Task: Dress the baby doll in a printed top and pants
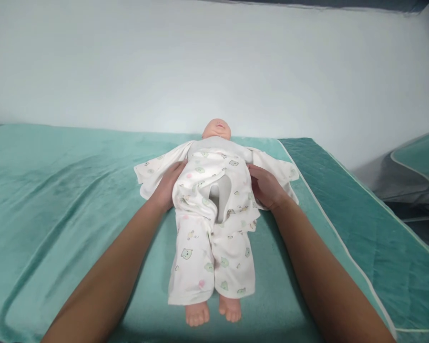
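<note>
Cloth of pale teal is spread from the left, ridged by long creases. One printed sleeve is splayed outward, and beside it the left hand is laid flat-fingered against the side of a doll. The doll is set face up on the cloth, its long axis nearly straight away from the viewer, head far, feet near; its white clothes are printed with green bears. Its other side is met by the right hand, fingers slightly bent. Whether fabric is pinched by either hand cannot be told. Farther right, darker quilted fabric is seen.
</note>
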A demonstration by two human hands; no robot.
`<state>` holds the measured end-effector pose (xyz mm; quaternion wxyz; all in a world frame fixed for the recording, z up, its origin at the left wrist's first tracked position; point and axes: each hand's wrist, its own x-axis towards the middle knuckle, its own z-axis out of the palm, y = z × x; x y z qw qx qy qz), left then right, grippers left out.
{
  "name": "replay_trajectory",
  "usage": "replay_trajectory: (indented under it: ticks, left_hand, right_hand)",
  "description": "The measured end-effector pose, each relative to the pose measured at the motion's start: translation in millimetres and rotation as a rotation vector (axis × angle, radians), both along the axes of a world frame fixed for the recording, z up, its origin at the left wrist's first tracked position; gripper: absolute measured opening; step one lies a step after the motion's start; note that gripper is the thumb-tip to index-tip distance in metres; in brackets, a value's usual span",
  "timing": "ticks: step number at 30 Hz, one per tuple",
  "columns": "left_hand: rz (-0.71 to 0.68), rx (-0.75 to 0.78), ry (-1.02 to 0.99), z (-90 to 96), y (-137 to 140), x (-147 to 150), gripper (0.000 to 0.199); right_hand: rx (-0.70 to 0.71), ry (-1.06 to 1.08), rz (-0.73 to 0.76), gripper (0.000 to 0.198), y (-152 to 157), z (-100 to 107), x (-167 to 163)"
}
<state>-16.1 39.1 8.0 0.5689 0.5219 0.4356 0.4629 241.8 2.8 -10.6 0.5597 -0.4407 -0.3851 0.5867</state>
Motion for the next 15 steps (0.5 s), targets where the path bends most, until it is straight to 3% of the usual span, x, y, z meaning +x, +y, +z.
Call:
replay_trajectory:
  ticks: [2,6,10,15]
  left_hand:
    - [0.115,0.113,0.094,-3.4,3.4,-0.5,0.031]
    - [0.135,0.23,0.157,-6.3,7.6,-0.6,0.029]
    - [0.145,0.308,0.187,-3.4,8.0,1.6,0.025]
    - [0.107,0.416,0.258,4.2,11.6,7.1,0.024]
  right_hand:
    - [0.037,-0.064,-0.105,0.019,0.0,-1.3,-3.5]
    - [0.217,-0.272,-0.3,0.019,-0.8,-0.7,-8.7]
    - [0.346,-0.346,-0.267,0.013,-2.3,1.8,-9.6]
    - [0.373,-0.399,-0.228,0.013,0.0,4.1,-6.6]
